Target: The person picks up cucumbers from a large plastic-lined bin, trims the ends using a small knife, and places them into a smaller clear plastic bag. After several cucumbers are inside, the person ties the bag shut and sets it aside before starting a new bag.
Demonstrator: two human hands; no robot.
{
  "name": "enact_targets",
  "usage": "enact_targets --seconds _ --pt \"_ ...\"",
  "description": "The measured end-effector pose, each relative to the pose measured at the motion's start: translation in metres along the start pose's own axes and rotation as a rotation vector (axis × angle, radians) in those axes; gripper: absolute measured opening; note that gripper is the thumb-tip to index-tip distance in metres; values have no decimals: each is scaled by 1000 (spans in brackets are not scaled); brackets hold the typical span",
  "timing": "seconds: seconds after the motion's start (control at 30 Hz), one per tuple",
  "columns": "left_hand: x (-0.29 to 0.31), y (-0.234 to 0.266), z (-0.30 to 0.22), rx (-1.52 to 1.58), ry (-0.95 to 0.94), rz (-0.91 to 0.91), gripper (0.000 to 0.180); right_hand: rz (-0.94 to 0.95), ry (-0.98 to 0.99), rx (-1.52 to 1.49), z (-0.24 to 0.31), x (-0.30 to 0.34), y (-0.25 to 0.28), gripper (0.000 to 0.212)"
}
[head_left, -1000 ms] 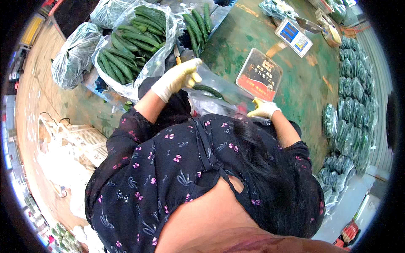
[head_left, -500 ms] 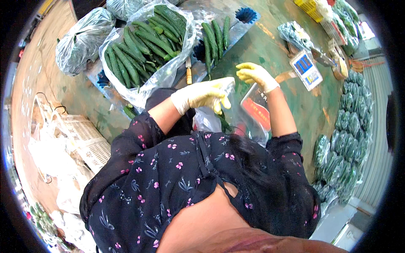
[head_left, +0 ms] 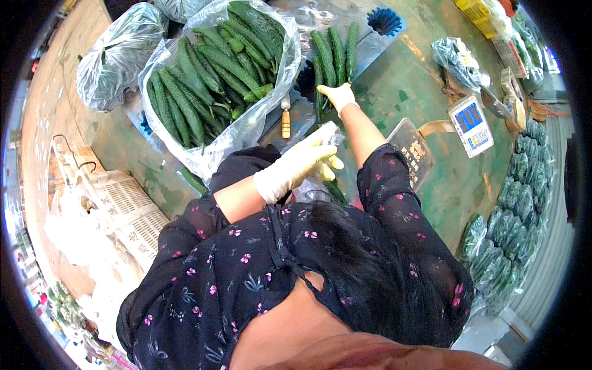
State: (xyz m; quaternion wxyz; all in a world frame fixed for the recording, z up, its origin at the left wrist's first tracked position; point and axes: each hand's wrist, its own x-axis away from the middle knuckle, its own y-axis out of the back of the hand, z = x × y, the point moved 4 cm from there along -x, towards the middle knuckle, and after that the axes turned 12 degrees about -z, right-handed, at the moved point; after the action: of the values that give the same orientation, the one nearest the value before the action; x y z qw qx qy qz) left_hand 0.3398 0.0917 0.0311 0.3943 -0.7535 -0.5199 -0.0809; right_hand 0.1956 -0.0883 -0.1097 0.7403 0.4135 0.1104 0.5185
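Note:
My left hand [head_left: 295, 171], in a pale yellow glove, is closed on a clear plastic bag [head_left: 328, 134] in front of my chest. Part of the bag hangs below the fingers, beside a cucumber [head_left: 335, 190] partly hidden by my clothes. My right hand [head_left: 338, 97], gloved alike, is stretched forward to the near ends of several cucumbers [head_left: 337, 55] lying side by side. Its thumb reaches across on the left and the other fingers wrap at the right, partly hidden. Left of these lies a large open plastic bag [head_left: 213, 161] full of cucumbers [head_left: 209, 71].
A wooden-handled tool [head_left: 285, 123] lies beside the large bag. A scale with a dark plate [head_left: 412, 154] and display [head_left: 470, 125] stands to the right. Bagged cucumbers [head_left: 509, 209] are stacked far right. A filled bag [head_left: 120, 58] and a pale crate [head_left: 132, 213] are on the left.
My right hand has moved forward and left from beside the scale to the loose cucumbers. My left hand still holds the clear bag, near my chest. The view has shifted slightly.

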Motion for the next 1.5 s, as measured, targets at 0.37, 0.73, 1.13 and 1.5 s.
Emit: enact_targets --seconds 0.37,0.73,1.13,1.5 --pt "6 3 -2 14 6 -24 62 54 -187 -192 -13 -25 -6 23" --pt "-1 6 1 120 81 -5 69 732 -512 -974 -37 50 55 30" --pt "4 -6 -5 221 99 182 67 1056 107 -1159 -59 203 87 49" --pt "27 -18 -11 161 19 285 61 532 125 195 -395 185 30 69"
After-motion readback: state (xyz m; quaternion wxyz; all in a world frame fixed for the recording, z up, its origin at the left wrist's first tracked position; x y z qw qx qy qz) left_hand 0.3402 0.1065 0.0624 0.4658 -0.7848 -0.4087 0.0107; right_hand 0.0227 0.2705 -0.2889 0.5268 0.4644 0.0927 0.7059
